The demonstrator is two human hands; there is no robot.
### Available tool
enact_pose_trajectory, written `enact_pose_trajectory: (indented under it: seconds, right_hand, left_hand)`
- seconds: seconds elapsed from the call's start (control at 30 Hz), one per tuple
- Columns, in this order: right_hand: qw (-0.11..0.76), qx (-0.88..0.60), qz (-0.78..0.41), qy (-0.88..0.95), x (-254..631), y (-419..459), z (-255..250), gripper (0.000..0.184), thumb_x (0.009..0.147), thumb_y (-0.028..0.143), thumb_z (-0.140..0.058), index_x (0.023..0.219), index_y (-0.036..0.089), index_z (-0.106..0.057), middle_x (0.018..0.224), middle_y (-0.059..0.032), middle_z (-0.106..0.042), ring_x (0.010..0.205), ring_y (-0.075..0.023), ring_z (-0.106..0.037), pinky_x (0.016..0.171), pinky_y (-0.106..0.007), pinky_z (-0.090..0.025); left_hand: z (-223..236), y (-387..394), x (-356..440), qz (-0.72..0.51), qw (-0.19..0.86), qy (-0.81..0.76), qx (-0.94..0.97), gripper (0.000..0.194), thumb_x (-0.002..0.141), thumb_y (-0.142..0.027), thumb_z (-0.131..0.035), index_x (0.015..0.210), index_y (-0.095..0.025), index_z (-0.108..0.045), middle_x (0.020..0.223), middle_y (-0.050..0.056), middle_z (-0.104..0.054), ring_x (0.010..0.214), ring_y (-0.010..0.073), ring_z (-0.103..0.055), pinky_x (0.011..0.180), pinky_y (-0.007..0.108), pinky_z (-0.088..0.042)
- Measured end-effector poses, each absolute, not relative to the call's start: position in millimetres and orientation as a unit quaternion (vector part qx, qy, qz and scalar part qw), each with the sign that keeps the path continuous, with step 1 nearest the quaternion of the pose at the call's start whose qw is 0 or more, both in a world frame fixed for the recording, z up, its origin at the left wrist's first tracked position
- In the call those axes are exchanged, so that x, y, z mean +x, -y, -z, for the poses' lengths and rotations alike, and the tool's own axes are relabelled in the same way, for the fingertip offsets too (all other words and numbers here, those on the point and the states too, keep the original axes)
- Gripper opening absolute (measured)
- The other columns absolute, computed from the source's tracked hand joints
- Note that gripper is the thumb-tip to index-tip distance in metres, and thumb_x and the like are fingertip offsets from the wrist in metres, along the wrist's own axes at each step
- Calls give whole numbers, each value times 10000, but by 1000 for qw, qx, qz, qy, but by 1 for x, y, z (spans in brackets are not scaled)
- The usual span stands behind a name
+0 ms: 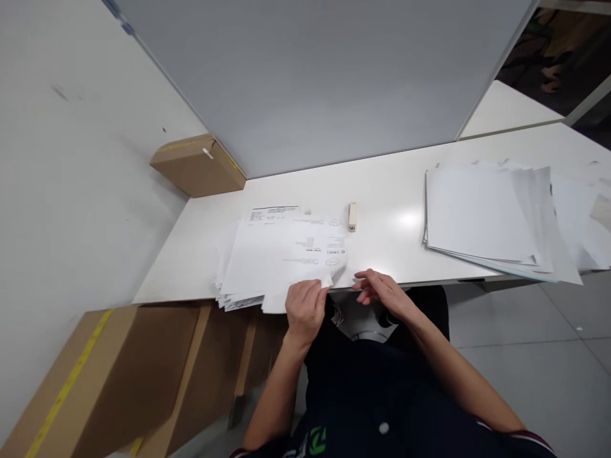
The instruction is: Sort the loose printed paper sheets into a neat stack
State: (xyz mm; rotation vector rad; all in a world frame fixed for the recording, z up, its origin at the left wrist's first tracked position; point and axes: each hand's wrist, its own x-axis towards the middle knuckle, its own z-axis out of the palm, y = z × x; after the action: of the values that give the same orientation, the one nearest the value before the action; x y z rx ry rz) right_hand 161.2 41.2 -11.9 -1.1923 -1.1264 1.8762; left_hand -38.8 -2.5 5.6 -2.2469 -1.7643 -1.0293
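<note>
My left hand (305, 306) pinches the near right corner of a printed paper sheet (291, 254), and that corner is curled up. The sheet lies on a stack of printed papers at the desk's front edge, some of them jutting past it. Just right of the stack, my right hand (380, 292) hovers at the desk edge, fingers apart and holding nothing. Beyond the hands a small cream stapler (352, 217) rests on the desk beside the papers.
On the right of the white desk (382, 191) lies a loose pile of sheets (482, 213), some overhanging the front edge. A cardboard box (198, 166) sits at the back left corner. Open cardboard boxes (102, 375) stand below on the left. A grey panel (324, 83) rises behind the desk.
</note>
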Motion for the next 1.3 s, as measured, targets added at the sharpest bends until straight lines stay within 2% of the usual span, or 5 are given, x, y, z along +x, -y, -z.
enact_pose_trajectory:
  seconds: [0.13,0.4,0.73,1.03,1.3]
  right_hand:
    - [293,-415,-802,316,144,-47,18,428,769,586,-479,868,173,-531,727,-53,-618,541,-135,-593,504,-265,-495]
    - [326,-422,-747,397,140,-41,32,278,745,444,-577,732,170,-533,568,45,-492,456,-69,-406,412,-193,-334]
    - [303,-422,-770,370,139,-42,30,299,727,483,-575,711,186,-535,606,23,-554,538,-106,-515,555,-253,-480]
    - [299,-428,-757,392,137,-53,26,315,731,463,-583,805,157,-562,599,28,-549,483,-87,-458,452,-222,-384]
    - [300,-439,-714,456,134,-67,21,196,740,292,-571,874,151,-597,830,-52,-659,777,-201,-597,650,-301,-482]
  left_hand:
    - [3,8,-14,324,-31,558,-763,133,833,-234,-489,828,-185,-613,791,55,-657,749,163,-588,705,307,-441]
    - [12,20,2,290,-110,571,-760,256,758,-353,-595,972,-212,-601,937,69,-642,876,213,-565,774,359,-440]
    - [10,21,5,311,-193,569,-736,187,852,-183,-431,881,-199,-614,841,56,-621,834,170,-543,757,338,-447]
    - [3,22,6,346,-257,601,-673,133,780,-247,-578,657,-197,-573,688,10,-580,730,138,-532,680,285,-446]
    - [0,24,7,355,-221,579,-700,181,753,-357,-605,700,-191,-558,679,12,-572,708,137,-514,663,270,-421]
